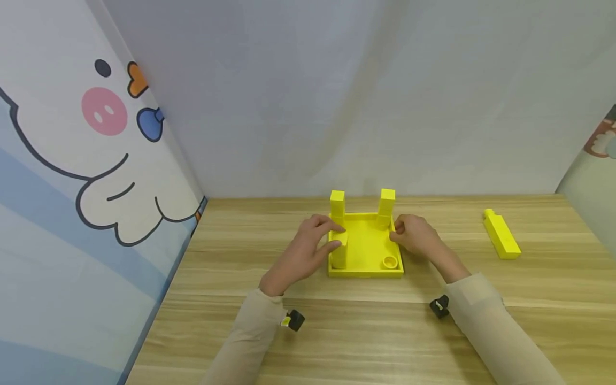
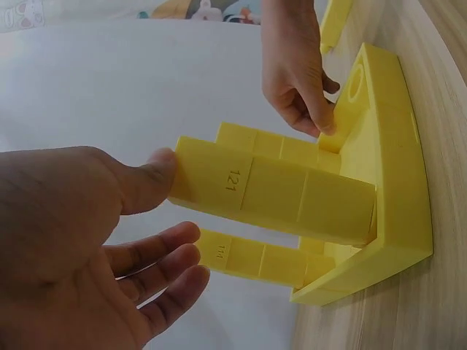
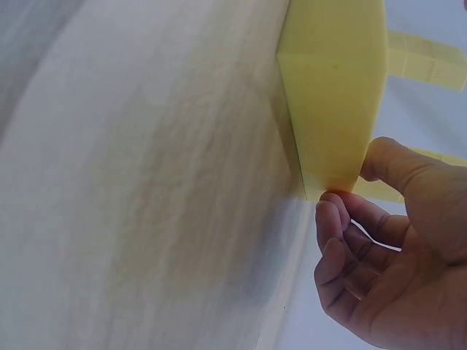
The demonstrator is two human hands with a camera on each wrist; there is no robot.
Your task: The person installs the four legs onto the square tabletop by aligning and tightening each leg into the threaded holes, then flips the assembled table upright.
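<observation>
A square yellow tray (image 1: 366, 243) with a low rim stands on the table and bears three upright yellow posts. My left hand (image 1: 303, 251) is at the top of the front-left post (image 2: 273, 191), marked 121, with its thumb touching the upper end. Its other fingers are loosely extended beside that post, near the back-left post (image 2: 252, 257). My right hand (image 1: 417, 235) pinches the tray's right wall, thumb over the rim and fingertips outside, close to the back-right post (image 1: 386, 203). A round socket (image 1: 390, 262) shows in the tray's front-right corner.
A loose yellow post (image 1: 502, 235) with a round peg at one end lies on the table (image 1: 356, 331) to the right. Behind the table hangs a pale backdrop (image 1: 289, 107). A cartoon-printed panel (image 1: 72, 176) borders the left side.
</observation>
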